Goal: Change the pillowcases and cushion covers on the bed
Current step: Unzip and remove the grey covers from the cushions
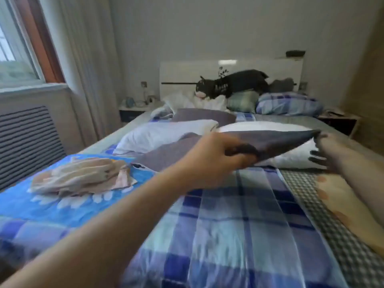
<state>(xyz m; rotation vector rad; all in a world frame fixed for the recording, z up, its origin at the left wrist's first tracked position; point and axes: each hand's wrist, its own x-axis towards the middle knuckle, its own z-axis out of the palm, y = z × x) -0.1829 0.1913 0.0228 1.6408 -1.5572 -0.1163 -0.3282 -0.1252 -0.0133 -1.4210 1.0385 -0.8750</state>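
Spanning the frame from left to right: a window (14,48) with a pale curtain (83,59) stands at the far left above a slatted radiator cover (27,140); below it, on the blue floral part of the bed (228,225), lies a folded stack of pinkish-beige cloth (83,175). Beyond the stack, a bare white pillow (162,132) lies across the mattress. At centre, the left hand (214,156) reaches forward, its grip clenched on the near edge of a grey pillowcase (270,142), fingers curled round the fabric; the case is lifted off the checked blue quilt and stretched toward the right, over a second white pillow (291,156). At the head of the bed, before the white headboard (187,73), rest crumpled white bedding (187,100), a black-and-white plush cat (232,84), a green checked pillow (241,102) and a blue checked pillow (288,103). At the right, the right hand (330,150) meets the far corner of the pillowcase; motion blur hides the fingers, so whether its grip grasps the cloth or is released cannot be told. A peach dotted cloth (340,200) lies along the bed's right edge, just beside a band of grey check.
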